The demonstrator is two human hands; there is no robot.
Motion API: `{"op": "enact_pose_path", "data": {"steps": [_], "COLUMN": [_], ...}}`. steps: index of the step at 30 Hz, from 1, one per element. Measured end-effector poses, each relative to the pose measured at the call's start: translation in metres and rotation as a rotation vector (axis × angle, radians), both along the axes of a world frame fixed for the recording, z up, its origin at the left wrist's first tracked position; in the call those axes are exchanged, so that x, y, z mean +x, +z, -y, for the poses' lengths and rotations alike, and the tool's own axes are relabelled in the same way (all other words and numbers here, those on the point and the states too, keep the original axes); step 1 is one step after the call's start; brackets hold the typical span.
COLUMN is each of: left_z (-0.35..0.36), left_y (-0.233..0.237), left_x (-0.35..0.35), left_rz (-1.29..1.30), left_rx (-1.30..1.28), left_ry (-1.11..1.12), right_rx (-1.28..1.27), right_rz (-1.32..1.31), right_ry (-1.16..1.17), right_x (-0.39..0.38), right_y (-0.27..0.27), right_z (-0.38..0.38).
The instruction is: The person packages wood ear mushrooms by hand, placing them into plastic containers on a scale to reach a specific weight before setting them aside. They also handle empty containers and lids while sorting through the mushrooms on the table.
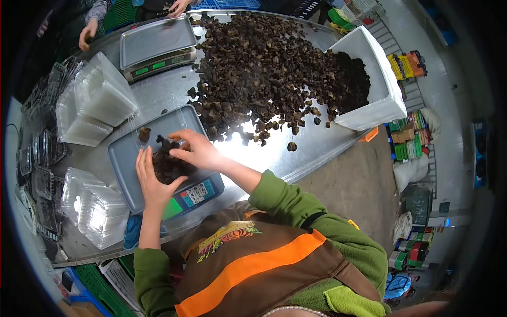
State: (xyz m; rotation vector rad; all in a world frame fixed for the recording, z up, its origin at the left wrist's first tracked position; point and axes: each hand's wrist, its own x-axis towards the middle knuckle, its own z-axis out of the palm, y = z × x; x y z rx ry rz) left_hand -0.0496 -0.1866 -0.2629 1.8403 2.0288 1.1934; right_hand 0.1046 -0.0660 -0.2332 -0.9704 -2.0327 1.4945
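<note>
A heap of dark brown, mushroom-like pieces (170, 162) lies on the grey tray of a scale (124, 153). My left hand (153, 179) curves around the heap's left and lower side, fingers and thumb spread. From the right, my right hand (196, 150) reaches over the heap, its fingers and thumb curled around some dark pieces at the top. One loose piece (144, 134) sits apart on the tray near my left fingertips. Below the tray show the scale's keypad (198, 194) and its green display (171, 209).
A large pile of dark pieces (253, 68) spreads over the metal table (311, 158), spilling from a white foam box (377, 100). Stacked clear containers (100, 208) stand at the left. Beyond a second scale (158, 45), another person's hands (88, 34) show.
</note>
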Motion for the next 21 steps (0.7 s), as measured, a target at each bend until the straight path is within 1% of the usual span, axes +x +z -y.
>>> {"op": "enact_pose_path", "data": {"steps": [4, 6, 7, 8, 9, 10, 11, 12, 13, 14, 16, 17, 19, 20, 21], "left_z": [0.010, 0.016, 0.017, 0.017, 0.016, 0.014, 0.005, -0.011, -0.027, -0.040, -0.062, -0.069, -0.079, -0.084, -0.088], "left_y": [-0.001, 0.000, 0.001, 0.005, 0.010, 0.013, 0.012, 0.011, 0.010, 0.008, 0.005, 0.005, 0.006, 0.009, 0.012], "left_x": [-0.004, -0.005, -0.005, -0.006, -0.008, -0.009, -0.013, -0.021, -0.030, -0.041, -0.066, -0.073, -0.084, -0.085, -0.086], "left_rz": [-0.057, -0.050, -0.040, -0.041, 0.047, 0.136, 0.135, 0.296, 0.457, 0.459, -0.040, -0.036, -0.290, -0.340, -0.337], "left_rx": [-0.040, -0.066, -0.091, -0.091, -0.056, -0.022, -0.022, 0.000, 0.021, 0.021, 0.015, 0.011, -0.236, -0.233, -0.236], "left_ry": [0.023, 0.022, 0.023, 0.023, 0.045, 0.068, 0.068, 0.129, 0.190, 0.193, 0.088, 0.084, -0.099, -0.133, -0.139], "right_rx": [0.013, -0.258, -0.257, -0.309, -0.361, -0.361, -0.505, -0.648, -0.648, -0.653, -0.659, -0.644, -0.634, -0.616, -0.597], "right_rz": [-0.020, -0.122, -0.124, -0.119, -0.113, -0.113, -0.176, -0.235, -0.233, -0.254, -0.273, -0.270, -0.263, -0.261, -0.259], "right_ry": [0.066, 0.061, 0.061, 0.067, 0.074, 0.073, 0.054, 0.035, 0.038, 0.023, 0.004, -0.016, -0.047, -0.078, -0.107], "right_x": [0.007, 0.009, 0.010, 0.010, 0.010, 0.010, 0.008, 0.007, 0.005, 0.003, 0.002, 0.004, 0.010, 0.016, 0.021], "right_y": [-0.009, -0.015, -0.018, -0.019, -0.020, -0.022, -0.019, -0.016, -0.012, -0.009, -0.004, -0.002, -0.005, -0.008, -0.012], "right_z": [-0.010, -0.013, -0.013, -0.013, -0.013, -0.012, -0.011, -0.011, -0.012, -0.012, -0.014, -0.016, -0.022, -0.026, -0.028]}}
